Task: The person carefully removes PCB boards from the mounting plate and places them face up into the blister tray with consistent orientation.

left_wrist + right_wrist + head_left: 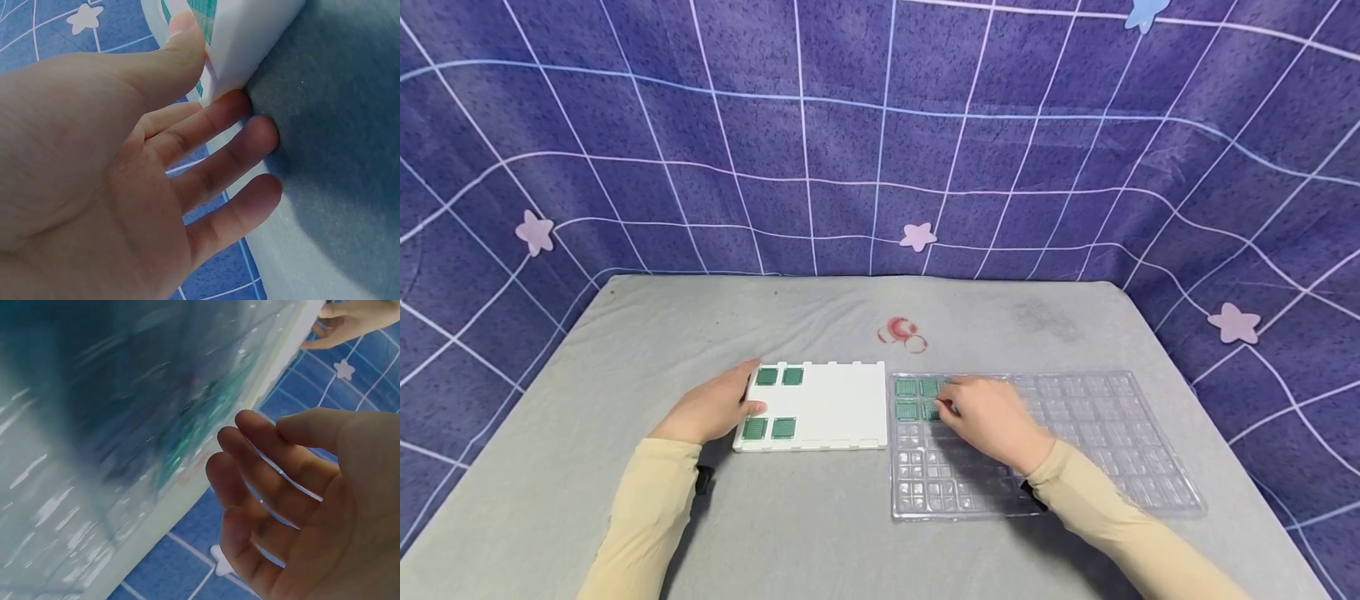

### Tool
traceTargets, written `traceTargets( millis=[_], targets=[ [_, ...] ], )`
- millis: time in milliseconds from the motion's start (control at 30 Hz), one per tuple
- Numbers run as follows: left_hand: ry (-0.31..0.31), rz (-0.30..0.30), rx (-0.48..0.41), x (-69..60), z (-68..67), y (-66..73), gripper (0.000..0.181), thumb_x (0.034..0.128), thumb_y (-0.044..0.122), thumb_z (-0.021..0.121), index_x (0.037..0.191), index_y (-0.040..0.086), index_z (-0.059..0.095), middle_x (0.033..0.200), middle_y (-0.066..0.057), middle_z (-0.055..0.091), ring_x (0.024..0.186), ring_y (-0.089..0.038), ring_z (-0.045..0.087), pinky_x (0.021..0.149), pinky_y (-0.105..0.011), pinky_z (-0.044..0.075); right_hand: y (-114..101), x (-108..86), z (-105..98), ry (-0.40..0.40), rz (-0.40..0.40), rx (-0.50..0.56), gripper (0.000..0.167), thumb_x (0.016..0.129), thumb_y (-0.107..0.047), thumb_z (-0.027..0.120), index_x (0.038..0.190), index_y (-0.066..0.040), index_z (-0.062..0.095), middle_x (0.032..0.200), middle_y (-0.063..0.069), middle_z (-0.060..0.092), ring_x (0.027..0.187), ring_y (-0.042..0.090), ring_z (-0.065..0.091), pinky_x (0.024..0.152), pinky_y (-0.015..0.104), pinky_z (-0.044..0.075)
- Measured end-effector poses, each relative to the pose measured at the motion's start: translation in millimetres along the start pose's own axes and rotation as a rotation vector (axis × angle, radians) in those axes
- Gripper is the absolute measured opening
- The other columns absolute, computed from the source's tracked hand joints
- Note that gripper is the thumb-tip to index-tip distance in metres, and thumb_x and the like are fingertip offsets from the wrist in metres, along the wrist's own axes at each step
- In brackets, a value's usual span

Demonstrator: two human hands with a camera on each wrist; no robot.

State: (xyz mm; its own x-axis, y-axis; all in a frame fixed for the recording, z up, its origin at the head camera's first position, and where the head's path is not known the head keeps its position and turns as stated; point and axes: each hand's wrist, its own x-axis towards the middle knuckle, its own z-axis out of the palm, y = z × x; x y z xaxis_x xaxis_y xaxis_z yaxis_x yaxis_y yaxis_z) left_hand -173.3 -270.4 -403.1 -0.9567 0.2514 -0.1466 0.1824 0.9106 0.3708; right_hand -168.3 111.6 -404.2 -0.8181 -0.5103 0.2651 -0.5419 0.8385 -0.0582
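Note:
My left hand (715, 406) holds the left end of a flat white board (838, 404). Its thumb lies on top and its fingers are along the side; in the left wrist view the other fingers (228, 215) spread free. Several green square circuit boards (784, 427) sit on the white board's left part, in two rows. My right hand (992, 417) is over a clear plastic compartment tray (1120, 454), beside green circuit boards (906, 409) in its upper left compartments. Its fingers (234, 478) are loosely bent, the thumb close to the index finger, and nothing shows between them.
Both the board and tray lie on a grey cloth-covered table (805, 517), almost edge to edge. Red ring marks (901, 330) stain the cloth behind them. A blue gridded curtain (850, 142) with star shapes surrounds the table's back and sides.

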Motion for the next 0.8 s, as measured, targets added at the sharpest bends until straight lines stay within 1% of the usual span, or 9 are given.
traceTargets(
  millis=[100,167,333,533,633,800],
  targets=[
    [-0.002,-0.001,0.002,-0.1,-0.7,0.3,0.069,0.0979,0.023,0.066,0.152,-0.008,0.036,0.151,-0.031,0.046,0.138,-0.049,0.048,0.111,-0.061,0.042,-9,5.0,0,0.027,-0.043,-0.005,0.018,0.091,-0.023,0.072,0.074,-0.023,0.067,0.066,-0.011,0.054,0.059,0.007,0.05,0.053,0.03,0.048],
    [-0.003,0.001,0.002,-0.1,-1.0,0.4,0.069,0.098,0.023,0.066,0.151,-0.008,0.036,0.151,-0.031,0.047,0.138,-0.049,0.048,0.111,-0.061,0.042,-16,8.9,1,0.049,-0.073,-0.009,0.017,0.091,-0.023,0.072,0.074,-0.022,0.068,0.066,-0.011,0.055,0.059,0.007,0.051,0.055,0.03,0.049],
    [-0.005,0.0,0.002,-0.1,-1.2,0.8,0.069,0.0982,0.022,0.066,0.151,-0.009,0.035,0.151,-0.032,0.046,0.138,-0.049,0.048,0.112,-0.061,0.042,-34,21.3,1,0.109,-0.159,-0.007,0.018,0.091,-0.021,0.071,0.073,-0.021,0.068,0.066,-0.009,0.06,0.059,0.009,0.056,0.054,0.03,0.051],
    [-0.004,-0.009,0.0,-2.1,-3.1,2.3,0.069,0.0979,0.022,0.066,0.151,-0.009,0.035,0.151,-0.032,0.047,0.138,-0.049,0.048,0.111,-0.062,0.042,-61,38.1,1,0.149,-0.273,0.004,0.011,0.087,-0.018,0.075,0.078,-0.021,0.071,0.069,-0.01,0.063,0.062,0.009,0.06,0.056,0.029,0.051],
    [-0.005,-0.009,0.002,-2.4,-3.4,2.3,0.07,0.0977,0.022,0.067,0.152,-0.008,0.035,0.151,-0.032,0.046,0.138,-0.049,0.048,0.111,-0.062,0.042,-76,45.9,2,0.157,-0.319,-0.033,0.009,0.086,-0.02,0.077,0.08,-0.022,0.071,0.069,-0.01,0.065,0.062,0.011,0.062,0.055,0.028,0.05],
    [-0.009,-0.015,0.011,-1.5,-2.9,3.0,0.072,0.098,0.023,0.066,0.153,-0.009,0.033,0.153,-0.032,0.044,0.14,-0.05,0.046,0.112,-0.062,0.041,-101,56.7,7,0.122,-0.364,-0.091,0.008,0.087,-0.024,0.076,0.082,-0.023,0.07,0.072,-0.009,0.067,0.067,0.013,0.066,0.056,0.027,0.048]
  ],
)
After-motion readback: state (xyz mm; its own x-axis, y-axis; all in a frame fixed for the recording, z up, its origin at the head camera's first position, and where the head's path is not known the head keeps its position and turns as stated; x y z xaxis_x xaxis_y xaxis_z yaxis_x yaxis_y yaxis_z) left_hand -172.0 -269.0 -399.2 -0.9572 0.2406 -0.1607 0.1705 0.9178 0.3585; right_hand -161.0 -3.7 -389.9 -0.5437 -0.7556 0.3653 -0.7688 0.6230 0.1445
